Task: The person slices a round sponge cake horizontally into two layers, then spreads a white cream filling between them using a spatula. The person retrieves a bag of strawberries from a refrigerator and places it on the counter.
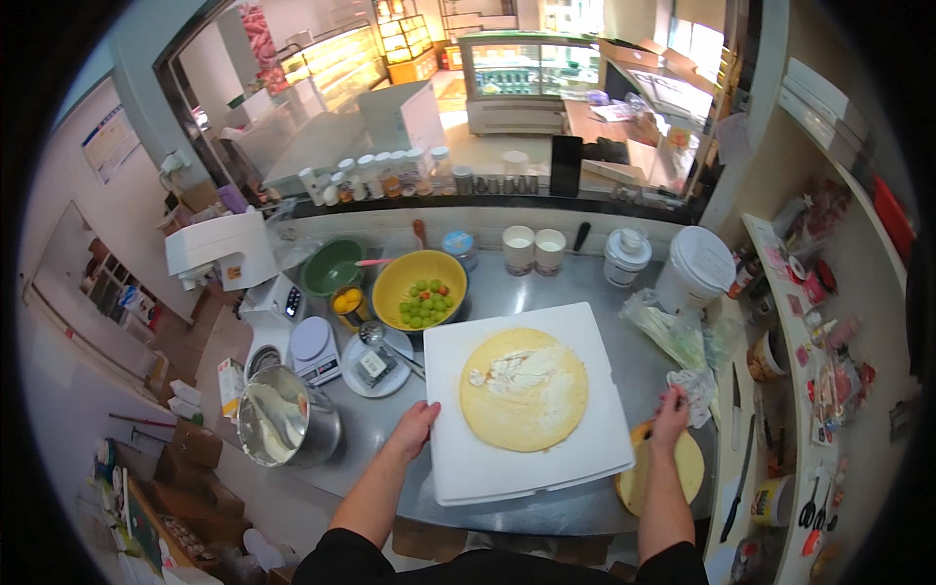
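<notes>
A round yellow sponge cake layer with a patch of white cream smeared on top lies on a white foam board before me. My left hand is at the board's left edge, thumb along the rim; its fingertips are partly hidden. On the right, my right hand is closed around a dark handle, beside a crumpled white cloth. The rest of that tool is mostly hidden. Under my right forearm lies another round cake layer. A metal mixing bowl with white cream stands to the left.
Behind the board stand a yellow colander of grapes, a green bowl and white paper cups. A kitchen scale and stand mixer are left. White tubs and plastic bags sit right, near a long knife.
</notes>
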The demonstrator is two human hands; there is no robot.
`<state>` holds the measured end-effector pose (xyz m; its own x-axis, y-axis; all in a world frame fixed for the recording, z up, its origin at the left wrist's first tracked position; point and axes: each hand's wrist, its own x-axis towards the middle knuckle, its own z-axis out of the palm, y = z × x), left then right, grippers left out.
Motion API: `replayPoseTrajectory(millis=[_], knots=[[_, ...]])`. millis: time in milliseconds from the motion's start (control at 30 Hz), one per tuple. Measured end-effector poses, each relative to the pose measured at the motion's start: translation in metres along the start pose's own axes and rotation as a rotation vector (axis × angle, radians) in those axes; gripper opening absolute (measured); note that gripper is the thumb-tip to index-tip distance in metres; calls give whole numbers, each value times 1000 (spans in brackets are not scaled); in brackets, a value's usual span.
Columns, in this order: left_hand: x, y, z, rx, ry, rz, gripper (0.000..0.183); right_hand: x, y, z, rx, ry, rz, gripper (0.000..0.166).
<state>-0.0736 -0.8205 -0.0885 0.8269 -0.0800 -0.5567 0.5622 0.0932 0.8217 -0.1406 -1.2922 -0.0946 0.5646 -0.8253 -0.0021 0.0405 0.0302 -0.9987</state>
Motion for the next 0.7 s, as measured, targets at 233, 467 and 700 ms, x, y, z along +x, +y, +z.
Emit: replayPoseTrajectory(millis=[233, 467, 700], knots=[[6, 57, -6, 750, 586, 905, 43, -58, 10, -41, 152, -139, 315, 27], [61, 68, -6, 183, -218, -70, 40, -80, 24, 23, 288, -354, 412, 40], [45, 35, 20, -92, -218, -138, 43, -54, 32, 23, 285, -453, 566, 47]])
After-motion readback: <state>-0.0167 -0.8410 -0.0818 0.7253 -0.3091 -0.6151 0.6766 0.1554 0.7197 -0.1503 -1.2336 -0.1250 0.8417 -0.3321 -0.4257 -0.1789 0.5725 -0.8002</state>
